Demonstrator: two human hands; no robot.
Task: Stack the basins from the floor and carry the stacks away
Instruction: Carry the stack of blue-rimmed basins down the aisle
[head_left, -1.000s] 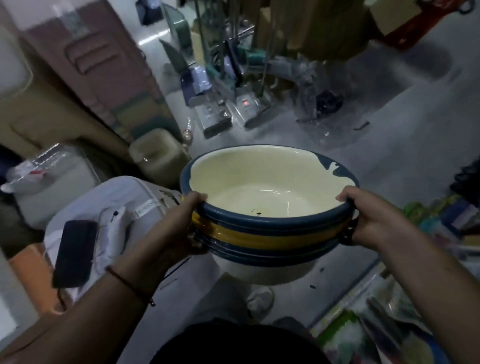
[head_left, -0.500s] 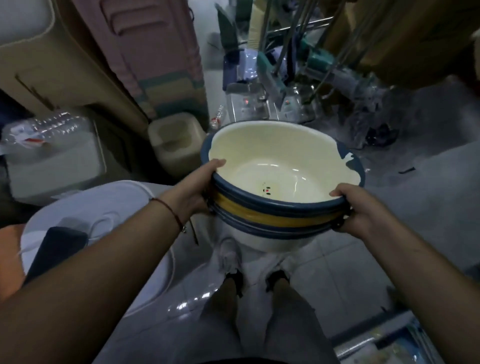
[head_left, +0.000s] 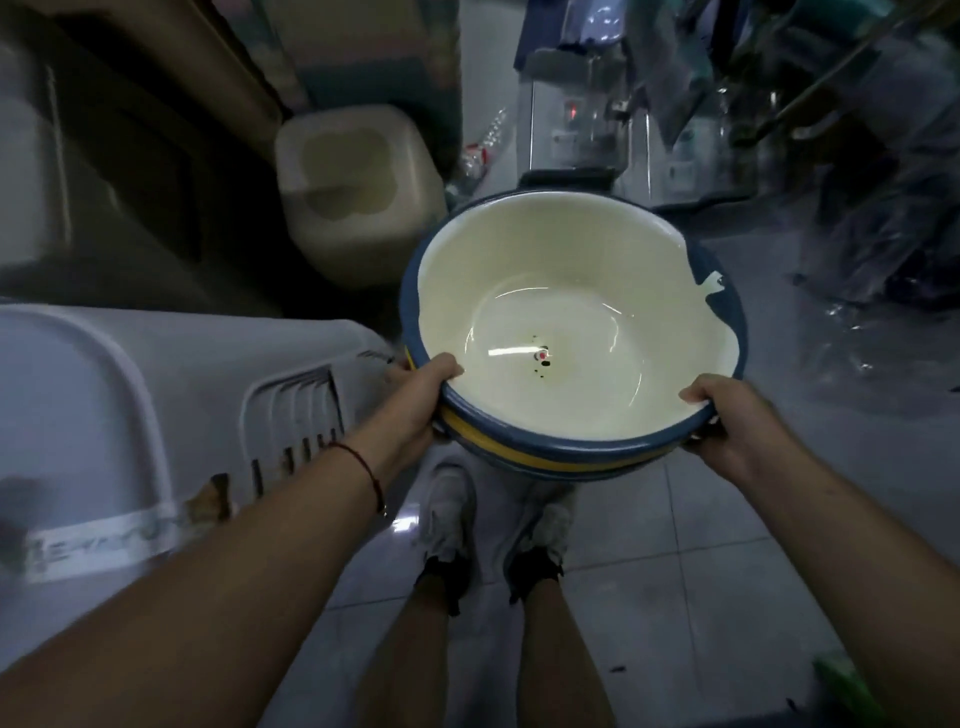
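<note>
Load: stack of basins (head_left: 550, 332), nested, cream inside, blue rims with a yellow rim showing between them on the near side.
Location: held in the air in front of the person, above the tiled floor (head_left: 727, 545) and the person's shoes (head_left: 447, 514); just right of a grey carrier crate (head_left: 156, 415), with a beige container (head_left: 358, 192) beyond it.
Left hand (head_left: 415, 405): curled round the near-left rim, thumb over the top edge, fingers hidden beneath.
Right hand (head_left: 727, 421): curled round the near-right rim, thumb on the top edge, fingers hidden beneath.
Orientation: mouth faces up, tipped slightly toward the person. The stack is round, so it has no long axis across the rim; its stacking axis runs near vertical.
Risk, slip: both grips sit on the near half of the rim, so the far side is unsupported and the stack may dip away.
Risk, separation: it cannot be told whether the fingers catch the lowest rim; a lower basin may drop free.
Risk, collision: crate, container and machines (head_left: 587, 104) crowd the path; a knock could jar the hold.
</note>
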